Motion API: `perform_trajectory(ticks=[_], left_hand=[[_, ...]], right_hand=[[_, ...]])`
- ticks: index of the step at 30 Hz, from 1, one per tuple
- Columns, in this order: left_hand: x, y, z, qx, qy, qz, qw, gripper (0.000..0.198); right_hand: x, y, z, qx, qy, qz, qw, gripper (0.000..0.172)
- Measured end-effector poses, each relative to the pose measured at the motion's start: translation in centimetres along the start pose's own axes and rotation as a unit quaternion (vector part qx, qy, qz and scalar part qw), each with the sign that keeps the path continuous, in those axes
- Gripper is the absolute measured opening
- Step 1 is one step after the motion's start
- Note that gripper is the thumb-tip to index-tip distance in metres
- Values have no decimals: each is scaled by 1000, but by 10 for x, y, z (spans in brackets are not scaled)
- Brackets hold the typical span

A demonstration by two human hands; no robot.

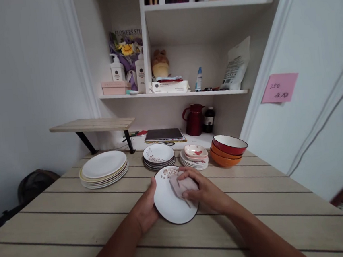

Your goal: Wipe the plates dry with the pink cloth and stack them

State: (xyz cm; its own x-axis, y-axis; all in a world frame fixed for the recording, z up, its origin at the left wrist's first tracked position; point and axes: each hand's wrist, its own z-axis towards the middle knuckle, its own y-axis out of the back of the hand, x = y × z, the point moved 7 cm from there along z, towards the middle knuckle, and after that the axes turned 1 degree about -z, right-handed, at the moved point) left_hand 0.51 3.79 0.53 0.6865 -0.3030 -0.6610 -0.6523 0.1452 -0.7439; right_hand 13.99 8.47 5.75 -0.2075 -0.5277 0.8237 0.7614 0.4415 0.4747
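A white plate point(171, 203) with a dark rim and a floral print at its far edge is held tilted above the wooden table point(62, 220). My left hand point(147, 209) grips its left rim, thumb on top. Pressed against the plate's upper face is a pinkish cloth point(180, 185), which my right hand point(203, 190) holds with closed fingers.
Behind the hands stand a stack of large white plates point(104, 169), a stack of floral plates point(159, 156), small pink-patterned dishes point(195, 156) and red and orange bowls point(228, 149). Beyond are a red jug point(193, 119), a tablet, shelves with bottles and a small wooden riser point(94, 124).
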Motion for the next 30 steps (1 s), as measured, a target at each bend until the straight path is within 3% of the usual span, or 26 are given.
perform_trajectory(ticks=[5,11,15,18,22,25,28,30], left_hand=[[2,4,1,-7,8,0,1000,69],[0,5,2,-9,0,10,1000,67],[0,7,0,-36,3,22,999,67],[0,8,0,-45,5,24,999,67],[1,7,1,-33,8,23,999,67],[2,9,2,-31,18,29,999,68],[2,9,3,-26,22,32,999,68],[2,9,2,-27,21,33,999,67]], right_hand=[[-1,10,-1,-42,-20,-32,998,39],[11,13,-6,24,1,59,998,50],[23,33,-10,0,34,-24,999,48],[25,38,-12,11,23,-85,996,59],[16,16,-15,100,-25,-115,988,81],[14,-6,-15,145,-19,-167,975,68],[13,-17,-13,141,-12,-198,970,51],[13,-17,-12,132,-6,-196,972,52]])
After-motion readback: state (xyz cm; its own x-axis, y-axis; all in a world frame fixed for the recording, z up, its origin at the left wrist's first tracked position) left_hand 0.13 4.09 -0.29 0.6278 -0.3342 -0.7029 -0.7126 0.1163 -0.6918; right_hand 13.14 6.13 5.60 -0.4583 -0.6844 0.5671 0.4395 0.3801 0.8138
